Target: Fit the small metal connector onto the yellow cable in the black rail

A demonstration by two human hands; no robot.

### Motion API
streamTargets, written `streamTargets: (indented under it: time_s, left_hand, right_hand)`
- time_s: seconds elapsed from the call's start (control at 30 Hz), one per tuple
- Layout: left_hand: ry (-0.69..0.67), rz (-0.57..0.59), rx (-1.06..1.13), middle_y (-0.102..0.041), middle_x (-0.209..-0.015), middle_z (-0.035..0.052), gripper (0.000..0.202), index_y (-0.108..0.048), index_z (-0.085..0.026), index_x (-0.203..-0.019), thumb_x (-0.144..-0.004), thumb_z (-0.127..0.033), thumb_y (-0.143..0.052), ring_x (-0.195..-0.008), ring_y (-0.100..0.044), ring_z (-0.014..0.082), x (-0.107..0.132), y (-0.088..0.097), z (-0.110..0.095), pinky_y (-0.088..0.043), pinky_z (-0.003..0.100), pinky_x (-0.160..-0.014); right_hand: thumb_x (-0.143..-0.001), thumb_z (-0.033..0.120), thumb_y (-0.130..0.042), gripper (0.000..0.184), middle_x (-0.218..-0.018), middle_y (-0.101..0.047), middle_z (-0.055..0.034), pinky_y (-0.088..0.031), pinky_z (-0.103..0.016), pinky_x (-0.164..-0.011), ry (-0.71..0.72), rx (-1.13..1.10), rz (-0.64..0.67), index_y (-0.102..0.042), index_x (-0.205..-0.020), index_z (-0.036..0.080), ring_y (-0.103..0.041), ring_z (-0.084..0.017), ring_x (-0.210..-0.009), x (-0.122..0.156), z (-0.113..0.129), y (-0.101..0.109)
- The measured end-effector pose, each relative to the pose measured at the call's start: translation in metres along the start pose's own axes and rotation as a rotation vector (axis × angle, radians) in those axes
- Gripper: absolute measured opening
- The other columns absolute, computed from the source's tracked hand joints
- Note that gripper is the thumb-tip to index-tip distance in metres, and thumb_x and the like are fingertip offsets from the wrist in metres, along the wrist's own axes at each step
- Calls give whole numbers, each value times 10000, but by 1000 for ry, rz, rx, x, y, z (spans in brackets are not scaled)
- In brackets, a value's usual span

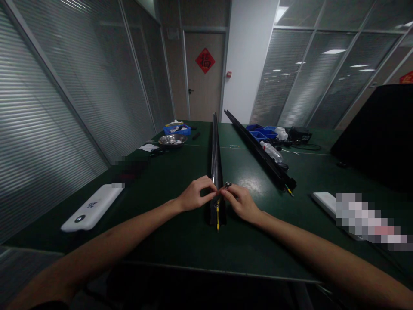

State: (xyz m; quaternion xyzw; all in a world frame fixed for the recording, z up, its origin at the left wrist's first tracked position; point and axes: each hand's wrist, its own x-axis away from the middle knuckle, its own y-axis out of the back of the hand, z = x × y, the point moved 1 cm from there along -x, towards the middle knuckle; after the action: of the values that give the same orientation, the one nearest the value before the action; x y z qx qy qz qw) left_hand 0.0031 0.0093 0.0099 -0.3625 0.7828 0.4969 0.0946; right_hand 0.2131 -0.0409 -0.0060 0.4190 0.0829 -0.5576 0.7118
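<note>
A long black channel-shaped rail (pixel 216 161) runs away from me down the middle of the green table. Over its near end, my left hand (pixel 197 194) has its thumb and fingertips pinched close together; whatever is between them is too small to make out. Opposite it, almost touching, my right hand (pixel 241 201) is closed, with a small shiny metal part (pixel 228 184) showing at its curled fingers. Below both hands, a short yellow wire (pixel 217 215) with a metal lug at its tip lies along the rail's near end.
A second black rail (pixel 258 148) with a yellow-green wire (pixel 289 190) lies to the right. Beyond it are blue bins (pixel 258 135) and a plastic bottle (pixel 272 151). At left stand a metal bowl (pixel 172 144), a blue tray (pixel 185 131) and a white case (pixel 93 211).
</note>
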Motion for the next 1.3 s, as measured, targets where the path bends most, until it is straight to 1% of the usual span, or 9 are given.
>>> streamTargets:
  time_s: [0.27,0.33,0.4,0.5,0.6,0.73,0.9,1.17,1.3]
  left_hand:
    - [137,-157,-49,-624,-856,30,232,-587,-175,-814,-989,-328,-593,-852,-589,195,-2,1,14,-480,334,-823]
    - [192,-141,-99,-643,-949,41,206,-593,-184,-892,-1020,-332,-529,-946,-597,211,-1,1,19,-484,356,-882]
    - [236,-110,-149,-643,-1137,61,168,-589,-199,-1043,-1038,-326,-480,-1113,-578,234,0,-1,22,-466,399,-985]
    - [291,-57,-206,-547,-1404,74,214,-540,-219,-1186,-1059,-342,-421,-1327,-484,258,3,-5,22,-388,463,-1124]
    - [337,-14,-243,-504,-1476,91,310,-473,-217,-1325,-1076,-369,-367,-1377,-457,263,5,-8,21,-354,474,-1164]
    - [381,38,-289,-426,-1559,130,503,-255,-194,-1544,-1091,-407,-298,-1440,-400,270,7,-12,27,-297,483,-1196]
    - [403,193,-292,-391,-1591,128,519,-317,-174,-1552,-1104,-414,-216,-1506,-310,256,9,-17,44,-218,477,-1229]
    - [375,202,-273,-373,-1613,64,503,-350,-237,-1558,-1100,-409,-235,-1523,-276,257,7,-14,44,-227,463,-1223]
    - [380,211,-294,-296,-1646,83,525,-309,-216,-1581,-1102,-417,-229,-1538,-237,256,7,-12,40,-235,468,-1221]
  right_hand:
    - [-1065,311,-481,266,-800,-652,-25,-472,-269,-678,20,-8,18,-691,-957,187,-610,-164,-719,1,-1,-1]
    - [-1068,310,-473,276,-807,-658,-29,-476,-272,-684,23,-12,22,-697,-965,185,-618,-165,-724,2,-2,-2]
    - [-1071,313,-465,291,-810,-664,-32,-478,-271,-682,23,-20,21,-700,-962,181,-625,-164,-724,2,-3,-2]
    - [-1071,320,-464,299,-813,-669,-34,-480,-272,-684,23,-26,23,-705,-964,180,-631,-165,-729,2,-2,-1]
    - [-1070,324,-467,297,-824,-669,-35,-484,-275,-695,15,-20,1,-707,-968,182,-636,-168,-740,2,1,0]
    - [-1067,314,-475,285,-817,-666,-30,-483,-271,-694,8,-12,-5,-703,-958,183,-634,-165,-737,1,3,0]
    - [-1070,319,-466,288,-829,-673,-35,-486,-277,-701,24,-7,15,-706,-981,185,-629,-168,-739,1,0,-1]
    - [-1073,321,-455,289,-839,-671,-36,-487,-278,-704,33,-17,25,-697,-981,193,-630,-169,-742,2,0,-1]
    - [-1075,315,-450,290,-839,-669,-41,-485,-283,-710,37,-5,25,-696,-987,188,-632,-174,-755,1,2,0]
